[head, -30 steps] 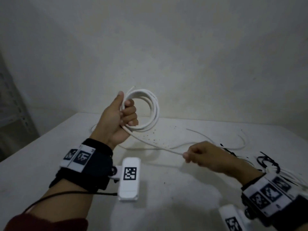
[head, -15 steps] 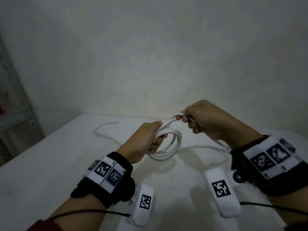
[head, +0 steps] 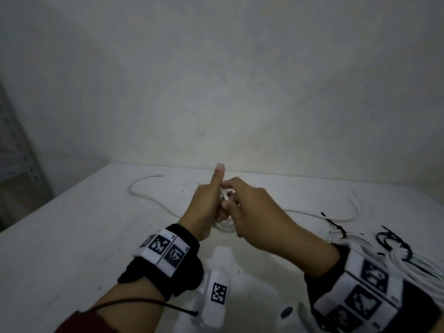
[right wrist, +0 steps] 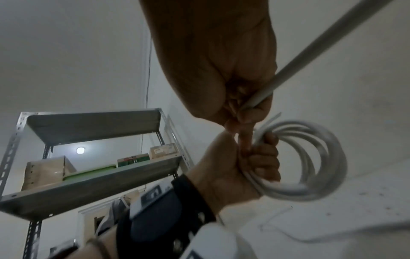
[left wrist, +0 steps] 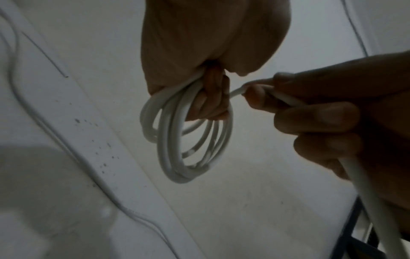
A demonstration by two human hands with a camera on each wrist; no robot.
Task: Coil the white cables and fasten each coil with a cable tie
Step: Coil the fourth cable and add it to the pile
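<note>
**Winding the last of a white cable onto the coil**

Coiling is the step in hand. The left hand is clenched around one side of the coil, several loops hanging below its curled fingers, thumb pointing up, held above the middle of the table. The right hand pinches the loose run of the same white cable between thumb and fingertips, right against the left hand, laying another turn in. Its slack trails off toward the right edge of the table.

To my eye the coil is nearly full but not fastened. The next move calls for the left hand to trap the new turn while the right slides back for more slack, then reaches for a cable tie.

Black cable ties lie near the right edge, beside a bundle of white cables that appears already tied. Another loose cable curls toward the far left corner. The table is white and speckled, against a bare pale wall. A metal shelf rack with boxes stands on the left.
</note>
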